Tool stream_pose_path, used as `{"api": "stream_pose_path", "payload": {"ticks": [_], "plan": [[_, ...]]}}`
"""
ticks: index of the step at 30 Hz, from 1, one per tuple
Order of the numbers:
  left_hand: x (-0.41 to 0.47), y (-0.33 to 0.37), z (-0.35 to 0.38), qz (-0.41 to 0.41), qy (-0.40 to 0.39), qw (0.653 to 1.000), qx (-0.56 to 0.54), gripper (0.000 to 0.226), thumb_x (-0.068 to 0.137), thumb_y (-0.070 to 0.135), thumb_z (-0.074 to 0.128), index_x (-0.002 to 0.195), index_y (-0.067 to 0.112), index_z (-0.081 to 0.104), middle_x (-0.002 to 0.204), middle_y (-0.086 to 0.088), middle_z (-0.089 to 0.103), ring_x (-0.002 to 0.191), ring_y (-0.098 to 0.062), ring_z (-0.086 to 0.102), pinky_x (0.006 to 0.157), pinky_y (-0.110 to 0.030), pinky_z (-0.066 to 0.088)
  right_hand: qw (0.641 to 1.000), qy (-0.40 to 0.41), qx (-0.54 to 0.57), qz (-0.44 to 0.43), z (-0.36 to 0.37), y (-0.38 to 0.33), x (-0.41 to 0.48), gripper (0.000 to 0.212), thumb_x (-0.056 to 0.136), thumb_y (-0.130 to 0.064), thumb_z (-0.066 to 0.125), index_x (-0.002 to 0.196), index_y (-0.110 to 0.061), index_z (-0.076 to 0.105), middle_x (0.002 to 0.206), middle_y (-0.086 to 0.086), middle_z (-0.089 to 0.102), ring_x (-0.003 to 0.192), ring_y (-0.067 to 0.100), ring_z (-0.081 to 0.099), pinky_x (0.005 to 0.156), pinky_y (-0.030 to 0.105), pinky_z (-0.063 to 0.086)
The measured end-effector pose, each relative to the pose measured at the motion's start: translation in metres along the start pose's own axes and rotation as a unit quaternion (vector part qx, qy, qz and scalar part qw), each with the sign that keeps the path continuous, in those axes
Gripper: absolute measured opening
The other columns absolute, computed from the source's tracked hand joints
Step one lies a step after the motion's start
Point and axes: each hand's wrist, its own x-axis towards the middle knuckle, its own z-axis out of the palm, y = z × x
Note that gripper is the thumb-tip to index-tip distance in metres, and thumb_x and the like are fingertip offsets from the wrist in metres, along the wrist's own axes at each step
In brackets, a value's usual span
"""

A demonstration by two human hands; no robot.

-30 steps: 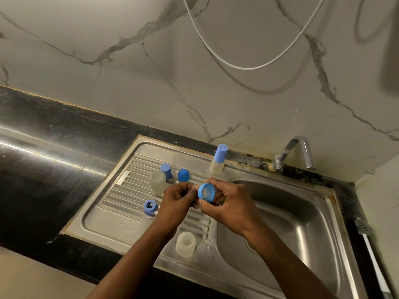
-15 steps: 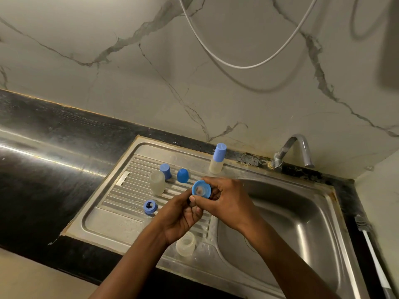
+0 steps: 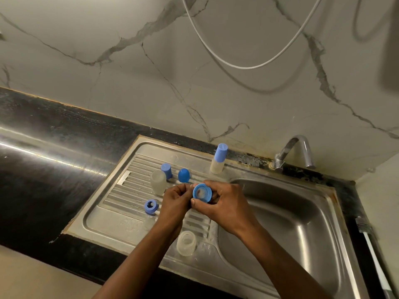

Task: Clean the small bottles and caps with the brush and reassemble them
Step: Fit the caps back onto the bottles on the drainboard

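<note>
Over drainboard [image 3: 121, 221] edge, hands [image 3: 177, 200] [image 3: 225, 205] around blue cap [image 3: 201, 192]

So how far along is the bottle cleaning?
One capped bottle stands assembled at the back of the drainboard. The right hand grips a blue ring cap, left hand curled at its rim; no brush in either. Loose on the drainboard: an uncapped bottle, two blue caps, another ring cap and a clear piece near the front. Whether those are washed, I cannot tell.
</note>
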Motion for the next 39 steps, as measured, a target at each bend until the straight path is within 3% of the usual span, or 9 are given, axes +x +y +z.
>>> {"api": "stream_pose_path", "payload": {"ticks": [4, 7, 13, 18, 25, 31, 39], "plan": [[0.0, 0.003, -0.005, -0.05, -0.038, 0.997, -0.042, 0.025, 0.104, 0.021, 0.063, 0.106, 0.001, 0.079, 0.105, -0.036, 0.069, 0.089, -0.035, 0.064, 0.08, -0.039, 0.059, 0.999, -0.011, 0.039, 0.005, -0.006, 0.0, -0.002, 0.043, 0.083, -0.046, 0.084, 0.122, -0.031, 0.073, 0.106, -0.018, 0.075, 0.099, -0.001, 0.071, 0.085, 0.02, 0.06], [-0.003, 0.006, -0.006, -0.099, -0.054, 0.99, -0.089, 0.03, 0.107, 0.026, 0.059, 0.111, 0.005, 0.08, 0.112, -0.032, 0.072, 0.089, -0.029, 0.063, 0.075, -0.03, 0.059, 1.0, -0.01, 0.028, -0.005, -0.008, -0.001, -0.003, 0.047, 0.082, -0.048, 0.084, 0.125, -0.033, 0.072, 0.109, -0.018, 0.075, 0.101, -0.003, 0.07, 0.086, 0.018, 0.059], [-0.001, 0.003, -0.01, -0.169, -0.044, 0.972, -0.157, 0.036, 0.108, 0.028, 0.056, 0.121, -0.002, 0.073, 0.097, -0.021, 0.068, 0.071, -0.018, 0.063, 0.062, -0.024, 0.062, 1.0, 0.003, 0.028, -0.007, -0.008, 0.0, -0.002, 0.066, 0.079, -0.043, 0.088, 0.139, -0.035, 0.061, 0.126, -0.024, 0.064, 0.109, -0.005, 0.065, 0.09, 0.013, 0.055], [-0.003, 0.001, -0.014, -0.207, -0.049, 0.963, -0.167, 0.039, 0.111, 0.029, 0.052, 0.111, -0.005, 0.07, 0.08, -0.016, 0.067, 0.061, -0.017, 0.066, 0.06, -0.024, 0.062, 0.999, -0.024, 0.042, -0.008, -0.006, 0.003, -0.002, 0.063, 0.08, -0.034, 0.089, 0.137, -0.035, 0.062, 0.125, -0.022, 0.067, 0.109, -0.006, 0.064, 0.086, 0.013, 0.055], [-0.013, -0.007, -0.036, -0.159, -0.04, 0.983, -0.081, 0.028, 0.108, 0.018, 0.056, 0.104, -0.005, 0.073, 0.083, -0.014, 0.069, 0.068, -0.017, 0.065, 0.063, -0.025, 0.058, 0.997, -0.037, 0.068, 0.002, -0.007, 0.006, -0.008, 0.059, 0.081, -0.038, 0.087, 0.136, -0.036, 0.063, 0.117, -0.03, 0.066, 0.112, -0.009, 0.061, 0.083, 0.011, 0.054], [-0.024, -0.021, -0.067, -0.126, -0.003, 0.991, -0.052, 0.025, 0.105, 0.013, 0.06, 0.108, -0.007, 0.075, 0.086, -0.017, 0.069, 0.071, -0.02, 0.064, 0.065, -0.028, 0.056, 0.985, -0.064, 0.155, 0.046, -0.006, 0.019, -0.014, 0.053, 0.084, -0.033, 0.085, 0.134, -0.03, 0.067, 0.119, -0.021, 0.073, 0.112, 0.001, 0.067, 0.088, 0.02, 0.056], [-0.042, -0.047, -0.081, -0.062, 0.008, 0.997, 0.037, 0.015, 0.098, 0.015, 0.073, 0.096, 0.002, 0.081, 0.083, -0.013, 0.074, 0.077, -0.021, 0.067, 0.071, -0.03, 0.059, 0.983, -0.095, 0.141, 0.076, 0.0, 0.035, -0.023, 0.049, 0.078, -0.03, 0.091, 0.119, -0.03, 0.064, 0.112, -0.013, 0.074, 0.107, 0.007, 0.07, 0.09, 0.026, 0.059]]}}
